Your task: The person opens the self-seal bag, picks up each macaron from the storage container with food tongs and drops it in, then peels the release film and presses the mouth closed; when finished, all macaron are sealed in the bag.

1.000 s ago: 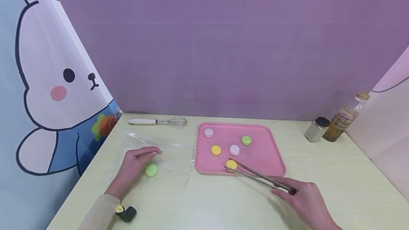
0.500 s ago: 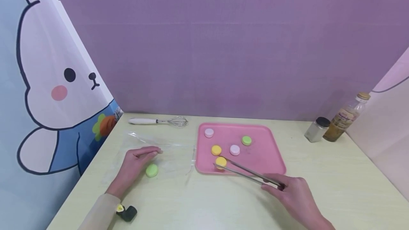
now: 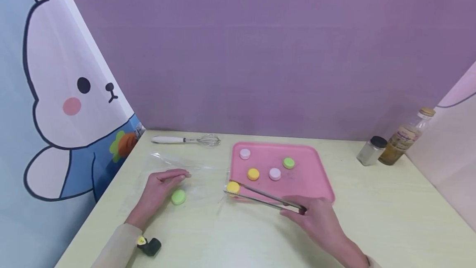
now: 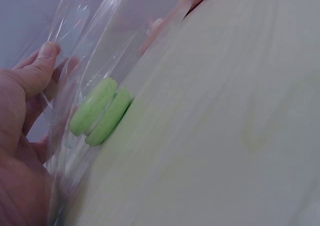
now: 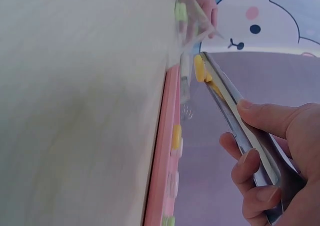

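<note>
My left hand (image 3: 160, 189) pinches the upper layer of a clear plastic bag (image 3: 204, 181), lifting it off the table. Inside the bag, beside that hand, lies a green macaron (image 3: 178, 197), also plain in the left wrist view (image 4: 102, 110). My right hand (image 3: 317, 220) grips metal tongs (image 3: 260, 195), whose tips hold a yellow macaron (image 3: 233, 188) over the left front edge of the pink tray (image 3: 305, 189), near the bag's mouth. In the right wrist view the held yellow macaron (image 5: 201, 68) is above the tray's level.
On the tray lie two pale pink macarons (image 3: 275, 173), a yellow one (image 3: 253, 174) and a green one (image 3: 288, 163). A whisk (image 3: 186, 139) lies behind the bag. A black-lidded jar (image 3: 372, 151) and a corked bottle (image 3: 406, 136) stand at the back right.
My right hand has moved left with the tongs, carrying the yellow macaron from above the tray's front part to its left edge. My left hand has stayed almost still.
</note>
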Tool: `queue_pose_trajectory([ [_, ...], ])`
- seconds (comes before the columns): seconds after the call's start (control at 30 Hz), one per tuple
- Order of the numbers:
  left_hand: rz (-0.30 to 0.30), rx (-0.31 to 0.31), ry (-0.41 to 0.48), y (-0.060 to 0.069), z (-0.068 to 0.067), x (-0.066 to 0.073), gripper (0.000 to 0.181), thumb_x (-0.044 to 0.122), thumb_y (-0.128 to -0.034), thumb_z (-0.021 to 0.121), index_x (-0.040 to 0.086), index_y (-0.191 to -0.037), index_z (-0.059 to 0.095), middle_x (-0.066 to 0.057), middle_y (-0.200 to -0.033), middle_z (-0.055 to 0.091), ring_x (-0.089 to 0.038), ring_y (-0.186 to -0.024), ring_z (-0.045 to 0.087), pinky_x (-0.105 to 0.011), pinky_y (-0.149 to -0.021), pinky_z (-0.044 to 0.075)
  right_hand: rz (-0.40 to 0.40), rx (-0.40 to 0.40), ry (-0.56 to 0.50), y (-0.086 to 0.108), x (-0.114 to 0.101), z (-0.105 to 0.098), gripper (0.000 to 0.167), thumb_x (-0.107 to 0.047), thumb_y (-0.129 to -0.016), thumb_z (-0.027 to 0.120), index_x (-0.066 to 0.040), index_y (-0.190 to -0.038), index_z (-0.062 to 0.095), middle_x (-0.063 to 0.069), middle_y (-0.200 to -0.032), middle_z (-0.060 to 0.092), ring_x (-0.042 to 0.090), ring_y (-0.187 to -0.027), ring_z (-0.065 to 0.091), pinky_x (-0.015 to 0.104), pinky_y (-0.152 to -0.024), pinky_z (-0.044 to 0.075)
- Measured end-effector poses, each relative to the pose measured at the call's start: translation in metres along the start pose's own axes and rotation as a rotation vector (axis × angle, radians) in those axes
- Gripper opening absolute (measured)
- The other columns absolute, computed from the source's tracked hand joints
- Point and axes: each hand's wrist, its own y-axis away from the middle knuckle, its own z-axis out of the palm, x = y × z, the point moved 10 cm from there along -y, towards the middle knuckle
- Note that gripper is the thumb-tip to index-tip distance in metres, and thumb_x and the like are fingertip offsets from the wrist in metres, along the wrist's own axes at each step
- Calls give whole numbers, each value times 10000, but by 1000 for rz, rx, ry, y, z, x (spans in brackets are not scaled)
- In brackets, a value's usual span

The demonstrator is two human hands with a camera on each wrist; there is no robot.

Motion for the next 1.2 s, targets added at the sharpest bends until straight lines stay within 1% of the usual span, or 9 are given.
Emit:
queue_pose_trajectory([
  [0.07, -1, 1, 2, -1, 0, 1, 182, 176, -956, 725, 66, -1088, 786, -68, -1148, 741, -77, -1124, 654, -180, -971, 500, -8, -8, 3, -4, -3, 6, 308, -136, -706, 928, -206, -982, 812, -205, -791, 671, -48, -535, 412, 167, -432, 378],
  [0.17, -3, 1, 12, -1, 0, 1, 182, 175, -953, 728, 58, -1080, 787, -77, -1137, 744, -84, -1118, 658, -185, -968, 505, 4, -39, -2, -10, -6, 16, 253, -186, -741, 910, -191, -975, 815, -204, -745, 673, -61, -518, 400, 172, -416, 371],
  [0.37, -7, 5, 4, -1, -1, 0, 182, 181, -958, 724, 64, -1082, 788, -71, -1135, 744, -76, -1120, 654, -175, -970, 497, 8, -90, -18, -23, -13, 37, 247, -197, -766, 893, -160, -998, 817, -113, -787, 743, -68, -491, 407, 177, -403, 383],
  [0.53, -16, 5, 2, -1, -1, -1, 187, 183, -952, 730, 67, -1088, 787, -62, -1137, 745, -75, -1124, 652, -181, -976, 497, -18, -104, -19, -34, -19, 53, 269, -205, -761, 896, -157, -1013, 815, -60, -827, 763, -84, -469, 346, 166, -396, 346],
  [0.67, -26, 4, -12, -1, 0, -1, 190, 189, -955, 727, 76, -1096, 786, -51, -1146, 743, -74, -1127, 650, -180, -975, 496, -26, -113, -8, -40, -23, 65, 270, -222, -769, 892, -161, -1020, 814, -53, -869, 770, -72, -474, 308, 169, -435, 335],
  [0.77, -25, 2, -16, -1, 0, 0, 192, 188, -959, 722, 76, -1102, 784, -48, -1148, 743, -76, -1131, 648, -178, -974, 496, -34, -107, 7, -45, -26, 72, 271, -230, -764, 895, -161, -1013, 814, -72, -869, 767, -54, -497, 331, 178, -480, 352],
  [0.87, -29, 2, -12, -1, 0, -1, 197, 186, -959, 721, 69, -1106, 781, -52, -1149, 742, -80, -1135, 648, -179, -975, 496, -38, -106, 21, -49, -30, 77, 258, -242, -761, 896, -167, -994, 815, -94, -839, 758, -46, -523, 394, 185, -518, 381],
  [1.0, -30, 7, -4, 0, 0, -1, 199, 182, -954, 727, 59, -1100, 780, -57, -1138, 745, -90, -1131, 652, -185, -975, 500, -29, -130, 42, -55, -35, 87, 234, -258, -772, 889, -184, -980, 813, -117, -819, 748, -36, -554, 461, 193, -548, 414],
  [1.2, -32, 9, 3, 0, -1, -1, 216, 185, -943, 739, 55, -1112, 775, -58, -1134, 746, -89, -1130, 652, -186, -982, 495, -43, -151, 32, -60, -42, 100, 220, -248, -786, 878, -187, -987, 812, -95, -861, 759, -2, -645, 572, 205, -609, 470],
])
